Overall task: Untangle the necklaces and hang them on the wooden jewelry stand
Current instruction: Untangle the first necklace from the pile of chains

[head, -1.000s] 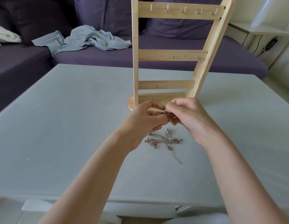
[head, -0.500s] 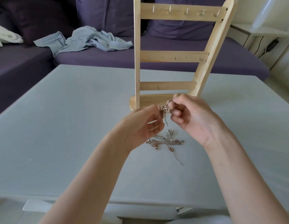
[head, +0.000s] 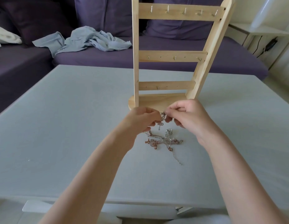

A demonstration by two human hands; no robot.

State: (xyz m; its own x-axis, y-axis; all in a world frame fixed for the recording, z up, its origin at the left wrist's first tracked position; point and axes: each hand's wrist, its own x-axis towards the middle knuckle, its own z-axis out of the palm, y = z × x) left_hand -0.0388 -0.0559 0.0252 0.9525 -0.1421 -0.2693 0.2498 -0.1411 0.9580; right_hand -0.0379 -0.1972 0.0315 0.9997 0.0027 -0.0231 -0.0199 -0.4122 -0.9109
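A tangle of silver and rose-gold necklaces lies on the grey table, with one thin chain end trailing toward me. Just above it my left hand and my right hand meet fingertip to fingertip and pinch a short silver chain piece that dangles between them. Behind my hands stands the wooden jewelry stand, upright on its oval base, with three crossbars carrying small metal hooks. No necklace hangs on any hook.
A purple sofa runs along the table's far edge, with a crumpled pale-blue cloth on its seat and a white cloth at far left. A white side table with cables stands at the right.
Both hands lifted a little toward the stand's base and then came back down, staying together on the same silver chain piece. The tangle on the table has not moved.
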